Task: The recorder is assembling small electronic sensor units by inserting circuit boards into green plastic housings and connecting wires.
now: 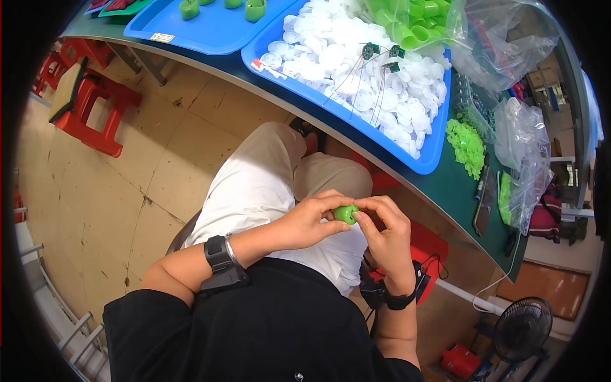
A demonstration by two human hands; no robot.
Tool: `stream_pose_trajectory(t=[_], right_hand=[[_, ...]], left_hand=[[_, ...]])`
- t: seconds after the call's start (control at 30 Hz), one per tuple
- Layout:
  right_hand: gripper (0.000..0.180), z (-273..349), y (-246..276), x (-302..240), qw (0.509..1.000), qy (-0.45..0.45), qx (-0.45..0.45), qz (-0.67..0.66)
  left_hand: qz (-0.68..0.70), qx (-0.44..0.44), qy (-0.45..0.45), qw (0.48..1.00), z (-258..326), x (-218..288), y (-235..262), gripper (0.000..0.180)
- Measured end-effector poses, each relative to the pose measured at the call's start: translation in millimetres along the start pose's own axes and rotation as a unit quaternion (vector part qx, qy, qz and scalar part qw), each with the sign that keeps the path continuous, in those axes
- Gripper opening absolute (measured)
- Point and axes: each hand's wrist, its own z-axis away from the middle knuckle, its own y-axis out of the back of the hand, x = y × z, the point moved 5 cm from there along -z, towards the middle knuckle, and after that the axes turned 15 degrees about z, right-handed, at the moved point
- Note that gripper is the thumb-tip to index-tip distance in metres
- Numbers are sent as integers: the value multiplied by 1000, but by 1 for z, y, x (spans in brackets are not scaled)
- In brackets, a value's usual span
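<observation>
A small round green plastic piece [345, 214] with a dark hole in it sits between my two hands, above my lap. The fingers and thumb of my left hand [313, 219] close on its left side. My right hand [386, 224] pinches it from the right with thumb and forefinger. Beyond my knees, a blue tray [428, 164] holds a heap of white translucent plastic discs [331, 60]. Two small dark green circuit boards [394, 58] with thin wires rest on the heap.
Green cups stand in another blue tray [191, 41]. A clear bag of green cups [420, 25] lies at the back. Light green small parts [466, 148], a dark tool [484, 204] and plastic bags [522, 153] are on the green table. Red stools [102, 108] and a fan [523, 328] stand on the floor.
</observation>
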Motion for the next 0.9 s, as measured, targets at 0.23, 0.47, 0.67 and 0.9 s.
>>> stream_pose_trajectory(t=[0.23, 0.47, 0.67, 0.9], right_hand=[[17, 1, 6, 1, 1000, -5, -16, -23], [16, 0, 1, 18, 987, -67, -97, -112], [15, -2, 3, 22, 979, -80, -158, -100], [12, 1, 10, -1, 998, 18, -51, 21]], left_hand=[[38, -1, 16, 999, -1, 0, 3, 40], [-3, -59, 17, 998, 0, 0, 1, 44], [-36, -81, 21, 996, 1, 1, -2, 43], [-20, -83, 29, 996, -1, 1, -3, 43]])
